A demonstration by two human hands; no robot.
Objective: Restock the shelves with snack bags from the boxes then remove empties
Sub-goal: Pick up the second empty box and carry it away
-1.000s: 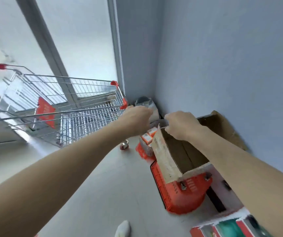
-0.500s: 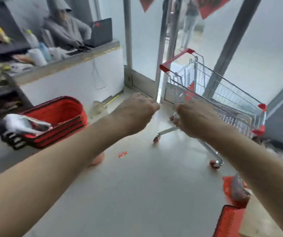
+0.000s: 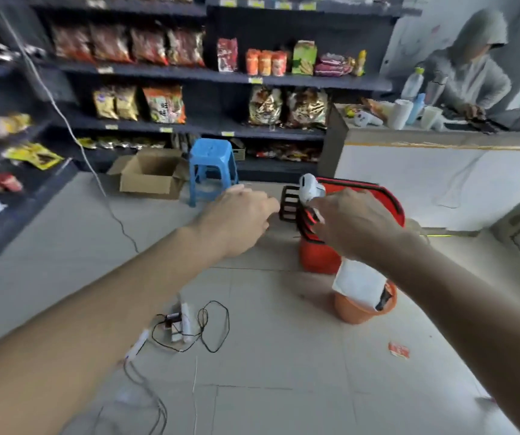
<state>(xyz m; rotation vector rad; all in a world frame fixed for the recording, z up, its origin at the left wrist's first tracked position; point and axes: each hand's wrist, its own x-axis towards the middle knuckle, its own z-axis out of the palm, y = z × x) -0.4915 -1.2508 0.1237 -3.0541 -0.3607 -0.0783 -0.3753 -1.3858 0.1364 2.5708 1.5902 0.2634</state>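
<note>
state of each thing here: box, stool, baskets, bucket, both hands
cardboard box: upright, flaps open
blue stool: upright
red baskets: stacked
orange bucket: upright, white paper sticking out
left hand: fingers curled, holding nothing
right hand: fingers curled, nothing visibly held

Pale tiled floor everywhere, with loose cables lying around 6 o'clock. Dark shelving runs from 10 to 12 o'clock, and there's a blue plastic stool in front of it at 12. White counter at 2 o'clock, grey wall behind. Soft, flat light.
</note>
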